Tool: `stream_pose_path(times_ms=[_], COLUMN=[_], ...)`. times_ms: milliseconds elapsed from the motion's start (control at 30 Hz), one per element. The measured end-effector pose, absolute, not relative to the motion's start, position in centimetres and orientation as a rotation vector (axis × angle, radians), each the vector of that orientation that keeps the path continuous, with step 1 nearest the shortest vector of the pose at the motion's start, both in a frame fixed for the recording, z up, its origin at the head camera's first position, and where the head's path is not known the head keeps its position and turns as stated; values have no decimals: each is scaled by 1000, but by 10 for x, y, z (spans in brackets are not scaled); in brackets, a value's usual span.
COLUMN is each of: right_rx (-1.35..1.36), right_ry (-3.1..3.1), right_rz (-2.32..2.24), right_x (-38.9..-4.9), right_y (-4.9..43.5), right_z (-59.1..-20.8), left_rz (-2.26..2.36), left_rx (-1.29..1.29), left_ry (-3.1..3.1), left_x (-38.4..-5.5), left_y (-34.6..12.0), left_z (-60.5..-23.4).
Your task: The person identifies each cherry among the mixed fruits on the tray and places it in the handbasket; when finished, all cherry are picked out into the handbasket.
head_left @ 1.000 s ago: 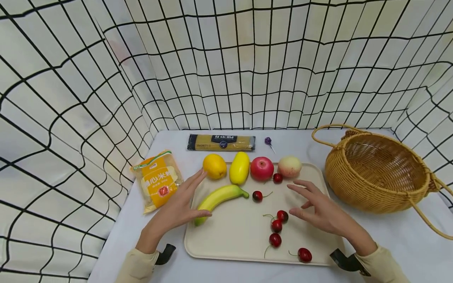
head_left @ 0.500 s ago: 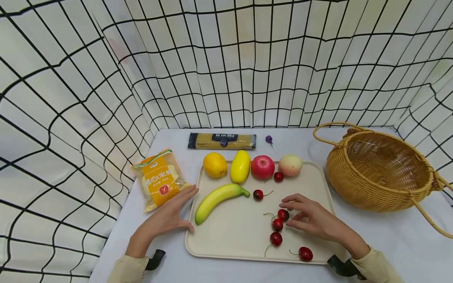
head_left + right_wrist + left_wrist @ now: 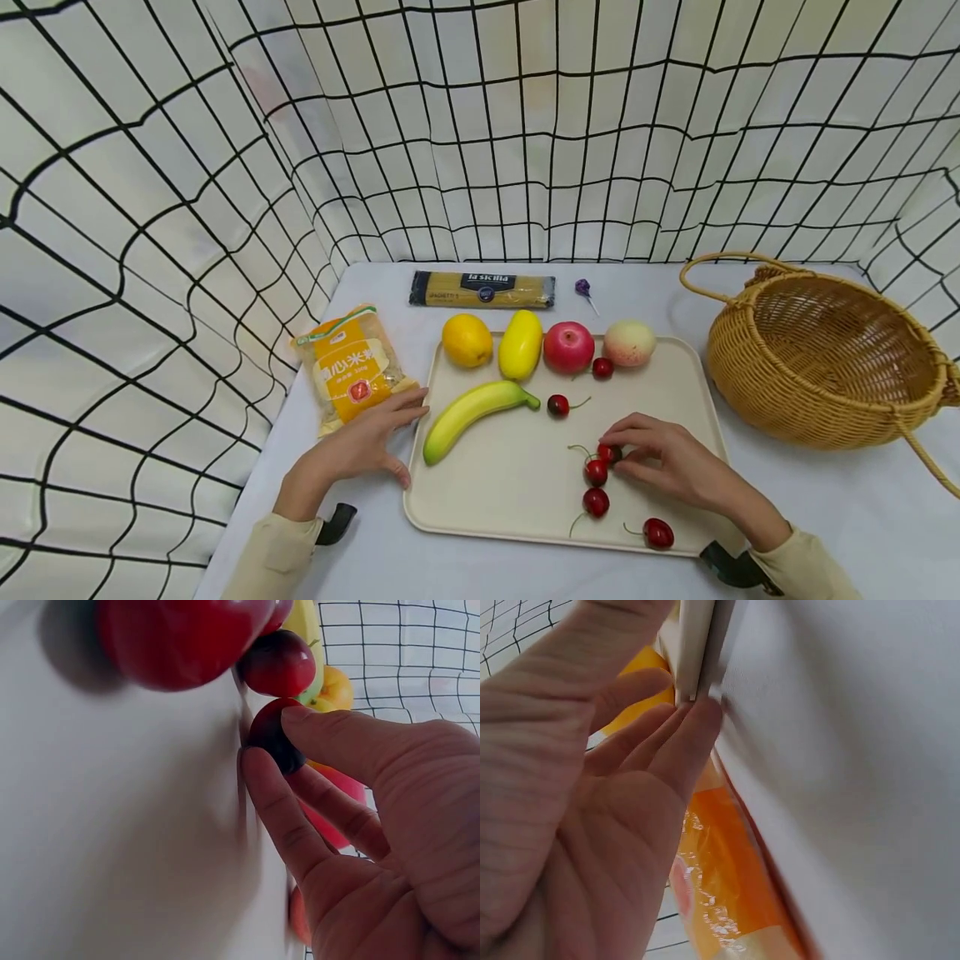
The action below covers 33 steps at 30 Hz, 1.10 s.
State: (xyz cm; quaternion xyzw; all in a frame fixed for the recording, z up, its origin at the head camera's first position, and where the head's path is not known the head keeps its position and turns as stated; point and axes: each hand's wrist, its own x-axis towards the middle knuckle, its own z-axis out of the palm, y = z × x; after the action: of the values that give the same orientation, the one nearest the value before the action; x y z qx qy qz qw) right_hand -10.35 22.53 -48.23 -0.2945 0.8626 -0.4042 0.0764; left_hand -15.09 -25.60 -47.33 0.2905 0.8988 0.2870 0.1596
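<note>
My right hand (image 3: 671,462) is over the right part of the beige tray (image 3: 502,492), thumb and fingers pinching a dark red cherry (image 3: 607,452). In the right wrist view the thumb lies on this cherry (image 3: 274,731) and a fingertip meets its other side. Close beside it are two more cherries, one (image 3: 596,473) almost against it and another (image 3: 596,502) nearer the front. My left hand (image 3: 363,442) is at the tray's left edge, fingers extended and thumb apart. In the left wrist view its fingertips (image 3: 705,712) are right at the tray rim (image 3: 695,652).
A banana (image 3: 476,412), an orange-yellow fruit (image 3: 467,340), a yellow fruit (image 3: 521,346), a red fruit (image 3: 568,347) and a peach (image 3: 630,342) lie on the tray. Around it are a wicker basket (image 3: 810,400), an orange food bag (image 3: 352,367), spaghetti (image 3: 483,290) and a lollipop (image 3: 583,287).
My right hand has come down and forward from open air onto the cherry and now pinches it. My left hand has drawn back leftward from over the banana to the tray's left edge.
</note>
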Motion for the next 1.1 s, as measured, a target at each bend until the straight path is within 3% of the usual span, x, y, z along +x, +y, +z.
stream_pose_path(times_ms=[400,733,1100], right_rx=[-893,-905,-893], right_ry=[2587,2532,2514], right_rz=[-1283,-1313,-1389], right_x=[-104,-109,-108], right_y=[227,214,226], right_z=[-483,-496,-493], left_rz=[924,968,1057], left_rx=[727,618,710], left_ry=[2442,2422,2405], left_x=[-158,-143,-152], left_y=[-249,-265,-263], left_z=[-466,-467,-479])
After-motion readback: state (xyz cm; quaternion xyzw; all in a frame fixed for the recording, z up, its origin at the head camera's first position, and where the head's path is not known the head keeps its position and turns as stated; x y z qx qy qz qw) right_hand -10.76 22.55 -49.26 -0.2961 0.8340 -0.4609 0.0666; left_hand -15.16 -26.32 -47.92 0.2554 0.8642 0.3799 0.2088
